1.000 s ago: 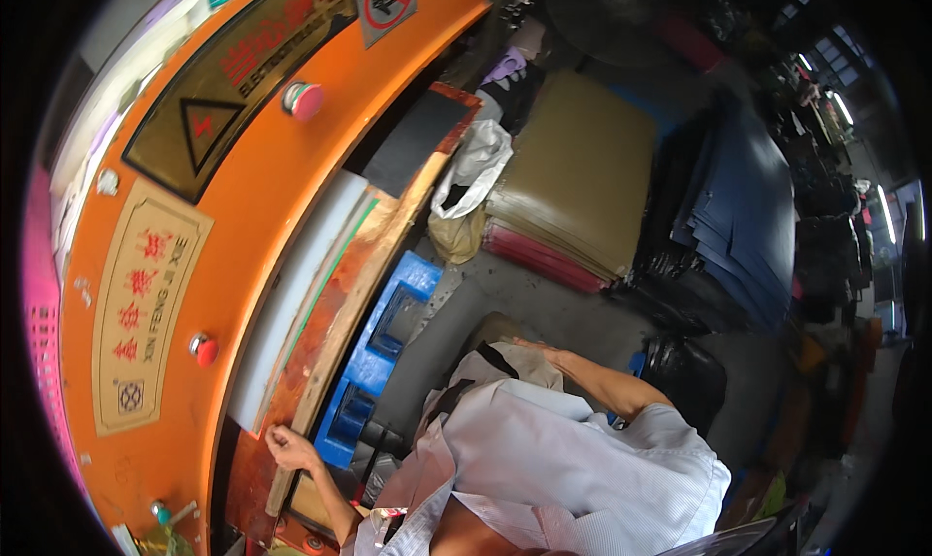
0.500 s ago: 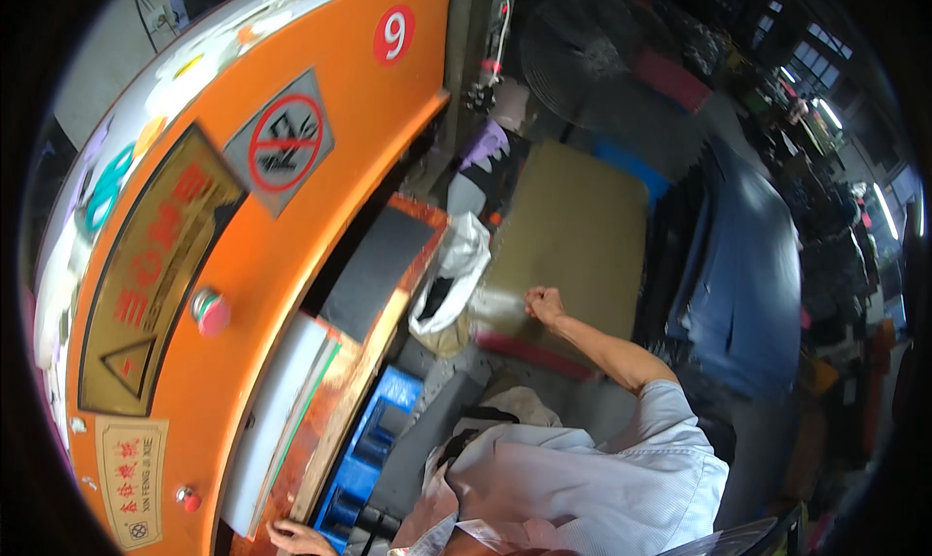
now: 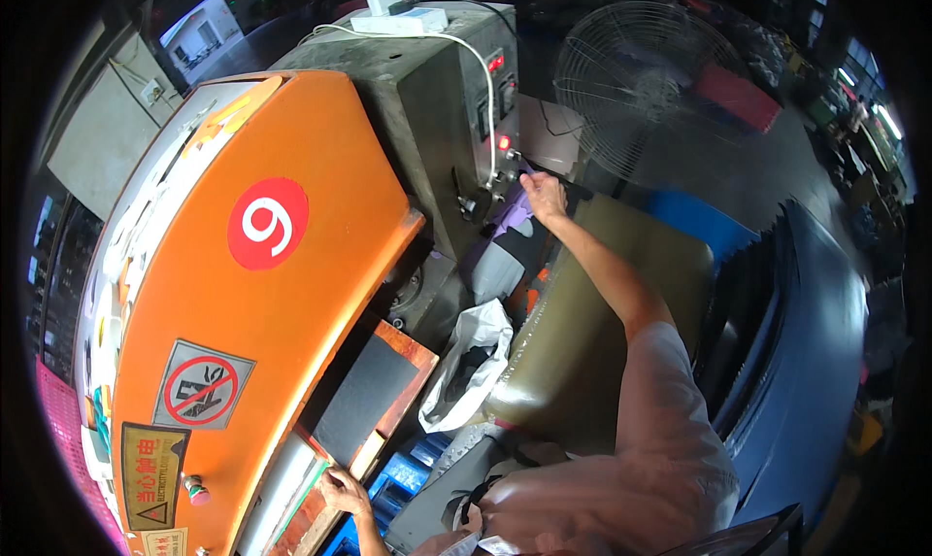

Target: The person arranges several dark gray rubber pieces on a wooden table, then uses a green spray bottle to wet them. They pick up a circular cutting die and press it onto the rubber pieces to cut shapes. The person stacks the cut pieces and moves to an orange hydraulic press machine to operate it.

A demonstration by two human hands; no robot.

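Observation:
My left hand (image 3: 344, 490) is at the edge of a reddish-brown wooden board (image 3: 303, 523), its fingers bent over it beside a white, green-edged slab (image 3: 282, 488). My right hand (image 3: 546, 199) reaches far forward to the lower corner of a grey metal control box (image 3: 437, 100), close to its small knobs. Its fingers are drawn together; whether anything is between them is hidden. A purple sheet piece (image 3: 515, 214) lies just below that hand. Beside the left hand, a dark grey pad (image 3: 361, 393) sits in a wooden frame.
An orange machine arm (image 3: 282, 333) with a red stop button (image 3: 198, 494) fills the left. Right of the frame are a white bag (image 3: 474, 362) and an olive-covered block (image 3: 592, 313). A stack of dark blue sheets (image 3: 806, 352) stands at right, a caged fan (image 3: 650, 90) at back.
My right hand has moved forward from above the olive block to the control box. The left hand has shifted forward along the wooden board. The view has turned, showing more of the control box.

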